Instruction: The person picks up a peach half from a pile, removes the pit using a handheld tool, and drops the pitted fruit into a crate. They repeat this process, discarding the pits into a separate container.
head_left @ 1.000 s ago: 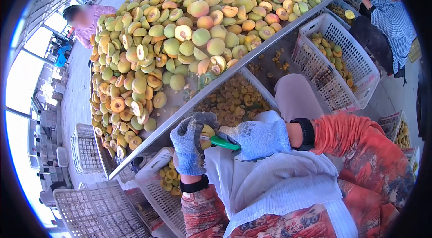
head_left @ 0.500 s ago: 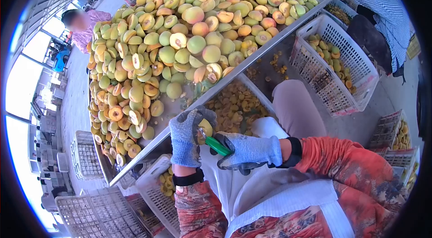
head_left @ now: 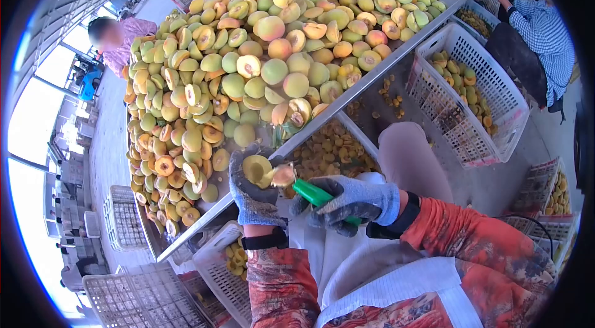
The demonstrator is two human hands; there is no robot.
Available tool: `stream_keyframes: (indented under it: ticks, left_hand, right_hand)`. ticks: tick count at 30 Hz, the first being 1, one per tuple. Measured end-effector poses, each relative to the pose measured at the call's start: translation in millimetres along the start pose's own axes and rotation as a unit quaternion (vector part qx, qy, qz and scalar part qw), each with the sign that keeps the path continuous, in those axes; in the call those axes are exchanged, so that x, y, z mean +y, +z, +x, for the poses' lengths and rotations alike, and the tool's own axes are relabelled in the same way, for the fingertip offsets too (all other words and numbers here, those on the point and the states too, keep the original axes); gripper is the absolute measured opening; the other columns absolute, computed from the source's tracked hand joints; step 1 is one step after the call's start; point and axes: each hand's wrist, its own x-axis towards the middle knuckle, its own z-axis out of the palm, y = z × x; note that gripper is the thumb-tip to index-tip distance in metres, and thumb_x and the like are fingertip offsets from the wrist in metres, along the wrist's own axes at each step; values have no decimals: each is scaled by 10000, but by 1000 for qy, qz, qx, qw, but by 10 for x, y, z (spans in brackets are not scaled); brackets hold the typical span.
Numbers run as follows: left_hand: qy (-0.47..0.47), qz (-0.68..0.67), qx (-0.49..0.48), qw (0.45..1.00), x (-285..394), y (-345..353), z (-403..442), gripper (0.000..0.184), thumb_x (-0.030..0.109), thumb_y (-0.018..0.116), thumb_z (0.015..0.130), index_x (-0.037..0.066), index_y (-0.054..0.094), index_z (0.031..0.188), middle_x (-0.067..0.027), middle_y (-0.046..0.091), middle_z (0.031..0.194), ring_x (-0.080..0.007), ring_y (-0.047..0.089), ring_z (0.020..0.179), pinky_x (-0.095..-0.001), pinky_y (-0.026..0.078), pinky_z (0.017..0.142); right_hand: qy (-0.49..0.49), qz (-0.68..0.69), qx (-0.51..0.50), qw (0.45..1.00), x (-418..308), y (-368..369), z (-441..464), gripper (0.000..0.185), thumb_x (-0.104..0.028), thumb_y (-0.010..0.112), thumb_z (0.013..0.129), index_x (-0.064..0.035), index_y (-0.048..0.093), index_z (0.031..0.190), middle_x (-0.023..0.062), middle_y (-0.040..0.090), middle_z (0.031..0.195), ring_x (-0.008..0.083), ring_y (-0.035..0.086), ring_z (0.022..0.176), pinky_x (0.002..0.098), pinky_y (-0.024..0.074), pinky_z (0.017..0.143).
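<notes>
My left hand [head_left: 249, 199], in a blue and grey glove, is closed around a peach half [head_left: 256, 170] with its hollowed cut face showing. My right hand [head_left: 362, 201], gloved alike, grips a green-handled pitting tool [head_left: 312, 192]. At the tool's tip, just right of the peach half, is a brownish peach pit [head_left: 284, 175] with some flesh on it; the metal tip itself is hidden. Both hands are in front of the metal table's edge [head_left: 338, 103], near a heap of whole and halved peaches [head_left: 273, 70].
Below the edge, a bin [head_left: 359, 126] contains pits and scraps. White crates [head_left: 468, 105] with peach halves stand right, and another crate [head_left: 217, 257] is at lower left. One person [head_left: 121, 43] is across the table; another, in a checked sleeve [head_left: 545, 33], sits at far right.
The pit has come out of the peach half on the tool's tip. My right hand has turned and shifted slightly right and down; my left has tilted the half's hollow upward.
</notes>
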Motion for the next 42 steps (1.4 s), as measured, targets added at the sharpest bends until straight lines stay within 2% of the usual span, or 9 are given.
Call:
stream_keyframes:
  ticks: [5,6,9,13,17,22,31,33,42]
  left_hand:
    - [143,-6,1,990,-143,189,-13,585,-17,660,705,-23,414,1236,-150,583,1073,-224,597,958,-304,494,809]
    - [361,366,-49,856,-179,235,-78,582,76,621,756,-16,381,1278,-156,564,1109,-252,581,980,-308,508,776]
    - [-18,-124,-147,981,-228,280,-248,455,230,461,871,29,391,1273,-160,478,1218,-295,508,1076,-420,455,895]
    - [-133,-140,-36,980,-370,7,-265,467,355,450,878,-12,479,1164,-169,556,1067,-275,544,970,-409,468,827]
    - [32,74,-34,996,-291,-101,-431,450,357,481,870,-19,496,1118,-156,563,1029,-253,551,952,-374,493,798]
    - [-16,-192,-6,981,-192,-70,-437,356,296,469,875,-5,531,1054,-166,594,985,-301,574,908,-445,464,851]
    - [66,132,124,981,398,-898,-980,248,179,528,856,-23,580,991,-120,616,920,-223,603,812,-329,512,707]
    - [33,564,167,808,437,-1729,-981,223,70,570,818,-42,583,1011,-122,619,946,-197,602,826,-277,511,695]
    - [156,484,64,859,138,-646,1112,485,-29,594,752,-23,449,1215,-153,527,1174,-219,521,1067,-292,426,902]
  right_hand:
    - [-50,-118,294,947,79,-356,243,297,-245,619,835,-63,528,1051,-12,510,689,73,469,561,230,362,445]
    - [-42,-79,293,952,110,-334,269,285,-234,620,832,-74,530,1049,8,527,739,80,485,577,239,390,461]
    - [-99,-41,264,959,206,-258,262,286,-226,612,833,-75,528,1061,22,545,802,88,533,628,235,424,502]
    - [-183,-464,292,816,367,-207,232,368,-166,627,784,-39,505,1107,135,599,972,269,617,817,366,486,689]
    - [-193,-647,322,663,283,-46,147,520,-201,665,732,-3,463,1168,192,586,1020,330,601,855,360,490,728]
    - [-104,-802,251,531,479,203,97,387,-255,575,784,-6,487,1066,153,605,784,304,611,612,394,471,531]
    - [-118,-655,180,724,486,202,131,458,-332,627,760,-9,476,1047,195,587,706,371,587,638,432,464,566]
    - [-88,-604,206,765,427,-3,115,426,-308,646,751,-24,486,1027,189,598,801,361,593,697,427,461,593]
    - [-40,-555,253,792,25,-230,89,382,-318,617,776,-35,473,988,187,578,820,371,577,721,423,457,639]
